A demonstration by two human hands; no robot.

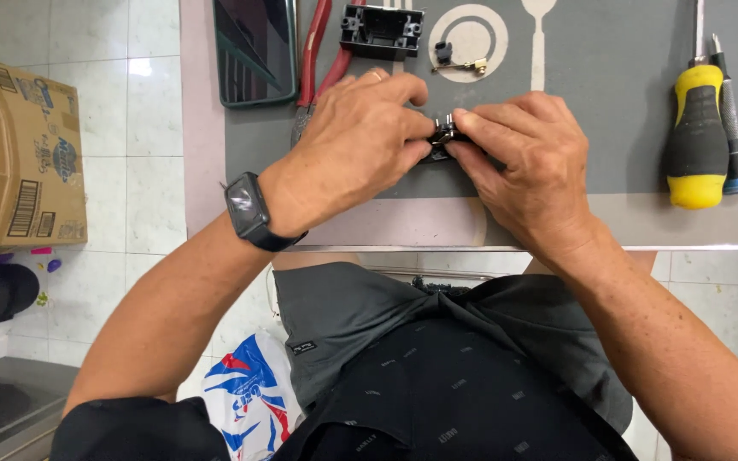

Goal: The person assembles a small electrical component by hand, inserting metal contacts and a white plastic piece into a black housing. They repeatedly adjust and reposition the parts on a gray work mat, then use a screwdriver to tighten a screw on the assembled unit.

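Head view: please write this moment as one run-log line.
left hand and right hand: pinching small black part | over grey mat | yellow screwdriver: untouched

There is one camera, worn on the person's head. It looks straight down, close above the left hand (356, 145) and right hand (523, 158), with the table (386, 224) beyond and the lap below.

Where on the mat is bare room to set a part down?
Bare grey placemat between the printed spoon and the yellow-handled screwdriver. Crowded top-left: dark phone, red pliers, black plastic housing.
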